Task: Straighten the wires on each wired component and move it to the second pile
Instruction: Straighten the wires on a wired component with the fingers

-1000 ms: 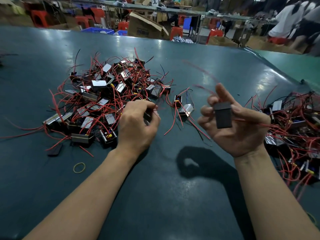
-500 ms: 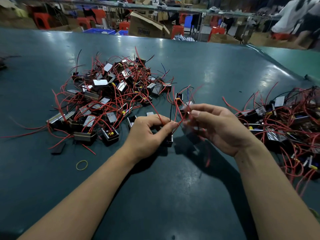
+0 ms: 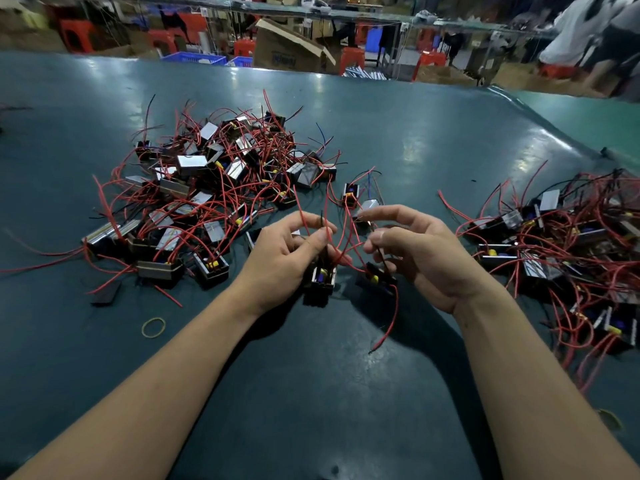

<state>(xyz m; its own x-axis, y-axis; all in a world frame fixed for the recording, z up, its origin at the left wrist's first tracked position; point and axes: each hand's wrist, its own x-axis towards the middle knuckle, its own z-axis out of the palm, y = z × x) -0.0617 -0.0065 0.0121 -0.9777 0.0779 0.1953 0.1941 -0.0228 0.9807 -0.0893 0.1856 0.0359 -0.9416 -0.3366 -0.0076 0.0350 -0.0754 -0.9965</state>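
Since the frame half a second earlier, both hands have drawn slightly apart and lifted, and two small black parts now hang in view between them where only one showed before. At centre frame, the left hand (image 3: 277, 261) pinches several red wires (image 3: 341, 245) between thumb and curled fingers; below it hangs a black wired part (image 3: 320, 282) with a blue and yellow inside, close to the table or touching it. Just right of centre, the right hand (image 3: 420, 252) has its thumb and forefinger closed toward each other over thin wires, the other fingers curled; whether it truly grips them cannot be told. A second black part (image 3: 375, 278) with a yellow spot hangs beneath this hand, and one long red wire (image 3: 389, 323) trails from it down toward the lower middle of the frame. The dark green table (image 3: 311, 393) fills most of the view. The first pile (image 3: 207, 195) of tangled parts and red wires lies at upper left of the hands; the second pile (image 3: 568, 247) lies at the right edge. A yellow rubber band (image 3: 153, 327) rests on the table at lower left, near a flat black piece (image 3: 105, 293). Cardboard boxes (image 3: 291, 50) and red stools (image 3: 244, 46) stand beyond the far table edge.
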